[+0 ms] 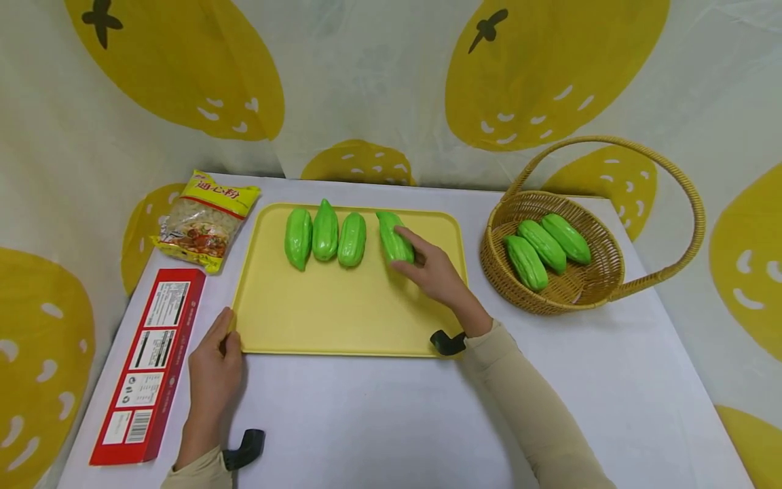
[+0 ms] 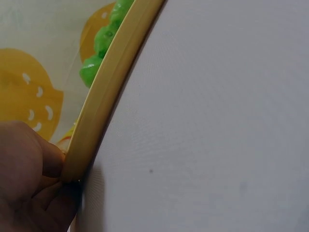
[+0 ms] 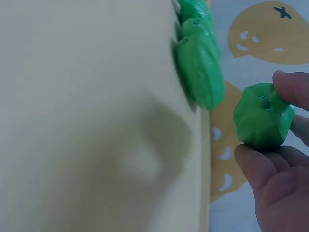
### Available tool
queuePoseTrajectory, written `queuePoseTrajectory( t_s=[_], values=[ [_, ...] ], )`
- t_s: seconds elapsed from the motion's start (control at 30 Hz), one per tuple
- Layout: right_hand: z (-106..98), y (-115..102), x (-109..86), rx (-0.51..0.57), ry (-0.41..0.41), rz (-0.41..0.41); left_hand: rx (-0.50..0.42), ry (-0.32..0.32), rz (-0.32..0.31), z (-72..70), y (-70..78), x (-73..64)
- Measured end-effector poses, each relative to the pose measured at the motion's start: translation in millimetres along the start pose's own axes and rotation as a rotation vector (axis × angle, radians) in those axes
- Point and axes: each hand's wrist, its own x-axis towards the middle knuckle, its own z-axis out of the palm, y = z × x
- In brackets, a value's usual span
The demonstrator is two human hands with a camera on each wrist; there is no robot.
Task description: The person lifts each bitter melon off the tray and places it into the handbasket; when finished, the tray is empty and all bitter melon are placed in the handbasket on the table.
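gourd (image 1: 388, 238) is pinched in your half-closed right hand (image 1: 435, 272) near the far edge of the tray (image 1: 336, 316); your left hand (image 1: 215, 367) kinda pinches its near left corner.

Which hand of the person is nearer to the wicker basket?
Right. The right hand grips a green gourd over the right part of the tray, left of the basket; the left hand holds the tray's near left corner, farther from the basket.
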Motion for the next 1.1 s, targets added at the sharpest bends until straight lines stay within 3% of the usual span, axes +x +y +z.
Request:
queuePoseTrajectory(
  t_s=[0.33,0.57,0.97,1.1],
  values=[
    [-31,-20,-28.5,0.004,0.025,-0.039,0.0,-0.002,-0.023,-2.6,2.8,-0.7],
    [-56,-29,-48.3,0.051,0.072,-0.037,0.003,0.002,-0.007,-2.2,4.0,-1.1],
    [-102,-17,-81.0,0.055,0.234,-0.086,-0.003,0.007,-0.002,-0.9,2.3,0.1],
    [-112,-13,-91.6,0.113,0.26,-0.094,-0.006,0.014,0.028,-0.4,0.3,0.1]
  ],
)
